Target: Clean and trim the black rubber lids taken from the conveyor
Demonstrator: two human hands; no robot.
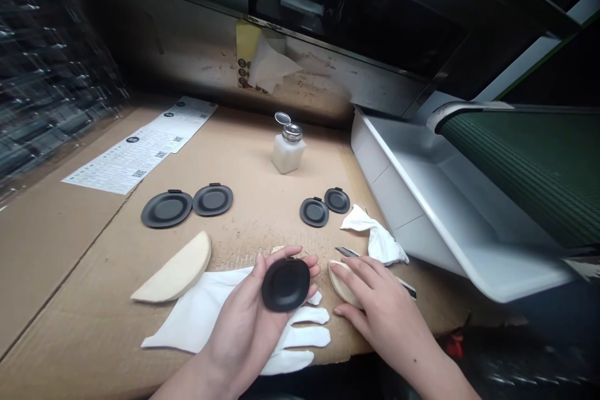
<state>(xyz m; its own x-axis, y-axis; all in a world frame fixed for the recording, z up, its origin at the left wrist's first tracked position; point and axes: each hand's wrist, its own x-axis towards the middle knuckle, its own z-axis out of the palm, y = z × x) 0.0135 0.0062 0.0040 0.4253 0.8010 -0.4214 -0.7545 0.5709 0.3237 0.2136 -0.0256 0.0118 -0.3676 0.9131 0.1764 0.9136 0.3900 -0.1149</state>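
My left hand (pixel 262 303) is palm up, its fingers curled round a black oval plastic cover (pixel 285 285). Under that hand lies a white glove (pixel 206 300), fingers pointing right. My right hand (pixel 375 290) has its fingers on a round cream-coloured pad (pixel 342 284), which they partly hide. A utility knife (pixel 347 252) lies beneath the right hand, with its tip and rear end showing. Left of the glove is a half-round cream pad (pixel 175 270). Beyond the hands sit two larger black covers (pixel 167 208) on the left and two smaller ones (pixel 314 211) on the right.
A dispenser bottle (pixel 288 153) with its metal lid up stands at the back of the cardboard-covered table (pixel 253 144). Printed sheets (pixel 145 147) lie back left. A white cloth (pixel 375 234) lies beside a white tray (pixel 403 194) at right, near a green conveyor belt (pixel 525 169).
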